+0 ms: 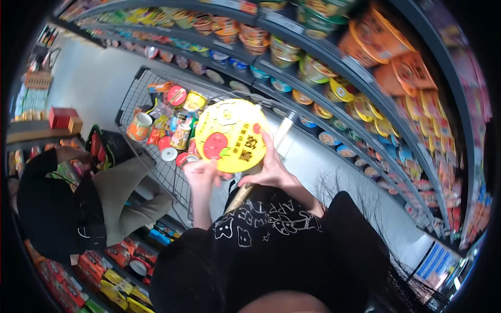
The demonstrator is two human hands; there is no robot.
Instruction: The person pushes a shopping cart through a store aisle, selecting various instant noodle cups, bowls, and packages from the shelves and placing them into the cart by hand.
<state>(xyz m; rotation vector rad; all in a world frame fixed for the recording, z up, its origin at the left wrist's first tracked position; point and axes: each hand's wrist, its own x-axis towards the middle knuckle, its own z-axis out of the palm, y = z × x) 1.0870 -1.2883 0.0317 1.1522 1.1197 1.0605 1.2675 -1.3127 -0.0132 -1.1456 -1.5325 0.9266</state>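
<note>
A round yellow-lidded container point(235, 136) with a tomato picture and dark printed characters is held up over the near end of a wire shopping cart point(175, 180). My right hand point(271, 169) grips its lower right edge, thumb and fingers around the rim. At its lower left edge is my left hand point(202, 175), its fingers bent close to the rim; whether they press on it is hard to tell. Beneath and left of the container, the cart holds several packets, cans and cups, among them an orange and white cup point(140, 127). The cart's handle point(285, 128) passes behind the container.
Shelves of instant noodle cups point(284, 52) run along the upper right side. At the left, a person in a black top point(49, 208) and light trousers is beside the cart, near lower shelves of packets point(117, 287). A red box point(62, 118) stands farther back.
</note>
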